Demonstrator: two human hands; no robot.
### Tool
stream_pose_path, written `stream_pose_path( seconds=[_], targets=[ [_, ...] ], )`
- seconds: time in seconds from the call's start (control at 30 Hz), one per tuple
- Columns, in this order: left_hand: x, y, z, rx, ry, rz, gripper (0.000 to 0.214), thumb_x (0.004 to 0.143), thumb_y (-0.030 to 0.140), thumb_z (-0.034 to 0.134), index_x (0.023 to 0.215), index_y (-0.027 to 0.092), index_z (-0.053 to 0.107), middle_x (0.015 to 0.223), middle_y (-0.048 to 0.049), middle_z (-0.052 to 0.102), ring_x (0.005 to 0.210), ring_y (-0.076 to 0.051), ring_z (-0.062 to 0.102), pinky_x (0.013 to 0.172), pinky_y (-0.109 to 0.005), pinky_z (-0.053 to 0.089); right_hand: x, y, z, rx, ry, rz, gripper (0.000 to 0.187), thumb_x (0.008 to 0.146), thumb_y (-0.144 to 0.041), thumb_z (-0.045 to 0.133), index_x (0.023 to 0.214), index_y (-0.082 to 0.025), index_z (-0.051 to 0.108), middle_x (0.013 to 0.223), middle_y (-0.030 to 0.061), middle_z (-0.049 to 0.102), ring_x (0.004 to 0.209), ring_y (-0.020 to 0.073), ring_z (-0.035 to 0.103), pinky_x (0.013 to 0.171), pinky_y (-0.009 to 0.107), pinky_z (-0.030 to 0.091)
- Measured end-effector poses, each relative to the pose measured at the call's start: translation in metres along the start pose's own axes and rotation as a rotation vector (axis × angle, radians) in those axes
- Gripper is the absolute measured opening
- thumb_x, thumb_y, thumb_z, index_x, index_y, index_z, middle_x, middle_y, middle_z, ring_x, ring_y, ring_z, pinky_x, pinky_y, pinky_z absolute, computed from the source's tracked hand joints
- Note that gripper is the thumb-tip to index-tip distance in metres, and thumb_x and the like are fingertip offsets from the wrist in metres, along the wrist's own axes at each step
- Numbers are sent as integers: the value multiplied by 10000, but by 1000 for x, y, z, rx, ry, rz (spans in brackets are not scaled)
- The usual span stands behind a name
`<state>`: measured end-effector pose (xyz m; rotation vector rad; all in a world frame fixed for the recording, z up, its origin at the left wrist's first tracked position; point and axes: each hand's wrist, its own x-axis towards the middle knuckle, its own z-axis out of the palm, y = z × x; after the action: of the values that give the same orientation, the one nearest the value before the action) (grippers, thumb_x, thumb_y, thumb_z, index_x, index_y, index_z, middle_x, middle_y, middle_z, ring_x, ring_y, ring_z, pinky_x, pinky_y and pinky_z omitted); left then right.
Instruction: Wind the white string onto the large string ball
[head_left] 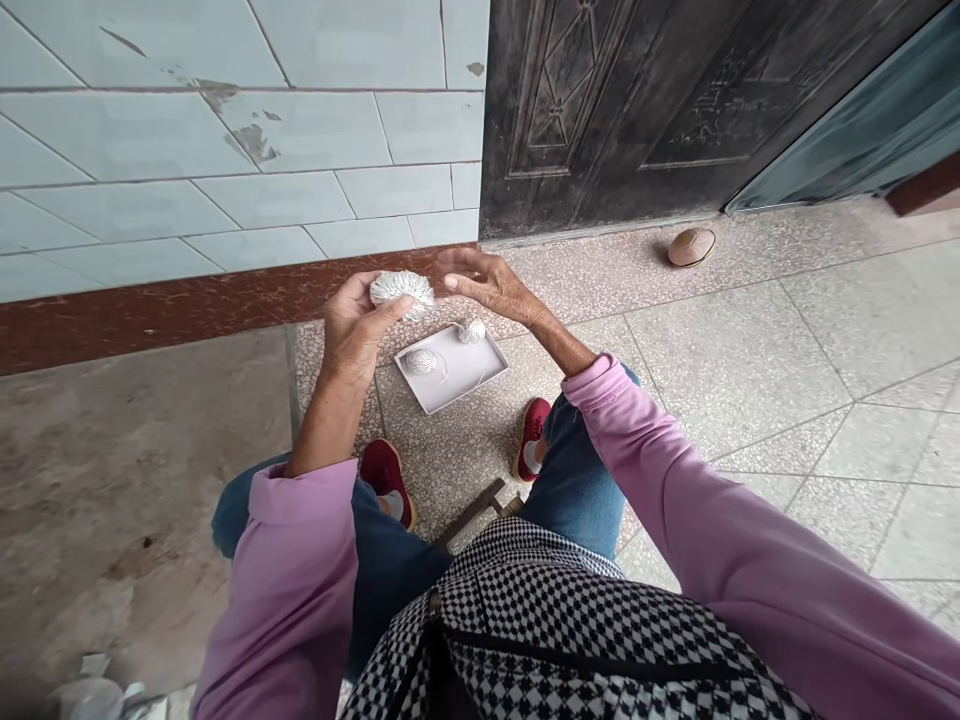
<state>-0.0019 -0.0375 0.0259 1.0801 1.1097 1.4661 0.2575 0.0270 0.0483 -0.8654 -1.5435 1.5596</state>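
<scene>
Pinching a white yarn ball (pixel 397 290) between thumb and fingers, the left hand (pixel 349 335) is up toward the far left of a white tray (pixel 459 378). To its right I have the right hand (pixel 491 285) near the ball, its thumb apart from the blurred fingers; I cannot tell whether they pinch a strand. Below, the tray lies on the speckled floor (pixel 469 440) with 2 smaller balls: a left ball (pixel 421 361) and a far right ball (pixel 472 330).
</scene>
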Motion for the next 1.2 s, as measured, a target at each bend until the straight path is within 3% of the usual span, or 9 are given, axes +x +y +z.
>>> stream_pose_path(
  seconds=[0.07,0.17,0.27,0.37,0.43,0.6,0.83,1.0,1.2],
  targets=[
    [0,0,3,32,7,18,629,708,380,1183,1175,249,782,1167,-95,855,1219,-376,845,1091,-516,758,-1,0,10,32,13,20,511,1064,-390,1126,1436,-145,876,1668,199,879,1481,280,835,1120,329,767],
    [0,-2,10,53,51,24,648,696,434,1213,1124,259,759,1132,-76,856,1141,-336,844,1017,-458,750,-5,8,37,87,-45,67,615,1085,-520,1096,1540,-209,823,1702,170,851,1463,311,864,850,249,777],
    [-1,-4,14,23,101,24,630,728,501,1214,1081,268,747,1100,-64,848,1084,-297,836,962,-408,727,-6,19,61,99,-42,116,605,1144,-650,1036,1466,-228,745,1360,110,901,1023,208,895,625,183,648],
    [-2,-10,15,-41,83,9,639,755,605,1205,1073,266,767,1097,-66,844,1033,-275,822,897,-388,702,-5,22,72,64,12,120,559,1198,-696,980,1308,-233,689,923,-22,757,675,137,696,532,204,508],
    [-3,-15,15,-74,71,3,657,821,696,1182,1084,263,765,1110,-80,838,1043,-283,823,872,-396,693,-5,21,74,14,62,64,476,1223,-618,968,1242,-230,693,867,-46,685,705,144,658,596,234,524],
    [-5,-25,16,-144,113,26,662,845,749,1190,1003,277,754,1047,-62,796,999,-274,789,857,-412,691,-11,13,77,-150,85,-65,318,1260,-471,912,1267,-186,772,1143,40,797,1092,213,737,1027,329,645],
    [-20,-19,25,-299,28,-39,645,876,790,1167,1001,268,809,1115,-90,846,1133,-324,862,959,-430,763,-32,12,78,-219,100,-195,347,1219,-486,919,1394,-216,787,1341,103,839,1283,312,757,1204,462,676],
    [-17,-19,39,-326,49,-44,737,929,928,1075,1124,255,844,1271,-148,897,1322,-398,887,1012,-462,775,-20,8,71,-159,105,-108,523,1178,-707,946,1245,-218,773,1187,91,807,1175,307,774,1117,466,720],
    [-11,-14,26,-337,47,-41,579,830,613,1259,1069,273,856,1223,-90,914,1165,-292,899,863,-322,742,-17,5,69,-25,131,-51,609,1125,-803,943,1286,-239,777,1154,74,772,1077,286,774,889,383,720]
  ],
)
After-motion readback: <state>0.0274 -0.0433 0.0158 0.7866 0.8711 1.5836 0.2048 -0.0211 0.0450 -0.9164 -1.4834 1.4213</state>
